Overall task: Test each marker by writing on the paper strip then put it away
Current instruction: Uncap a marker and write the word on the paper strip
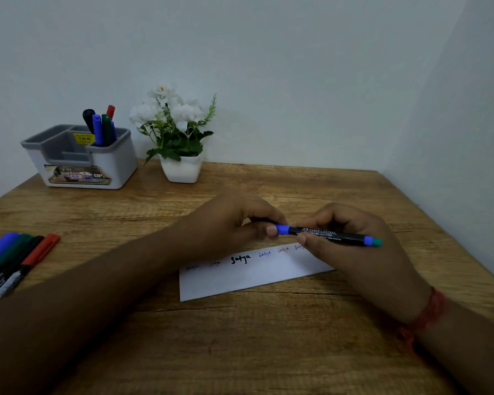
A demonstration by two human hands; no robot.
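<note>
Both hands met over the far edge of the paper strip (251, 276), which lay flat on the wooden bench (268, 352) with its right end angled away from the person. The right hand (351, 246) held a black Faber-Castell marker (325, 234) roughly level, its thumb and fingers curled round the barrel; the marker's rear end, blue with a teal tip, pointed right past the knuckles. The left hand (237, 223) pinched the blue cap end of the same marker between thumb and fingers, so each grip was clamped on the marker. Whether the cap was fully seated could not be told.

Along the strip's far edge ran a row of handwritten test words: two faint ones at the left, a bold black one, then a blue one, a red one and another partly hidden under the right thumb.

At the left edge of the bench lay a bunch of loose markers (15, 260) side by side, with blue, green, black and red caps. At the back left stood a white and grey desk organiser (109, 166), and in its right rear compartment stood upright markers (100, 128) with black, blue, green and red caps. Just beside the organiser, to its right, stood a small white pot of white flowers (180, 138). A red thread band (428, 312) circled the right wrist.
</note>
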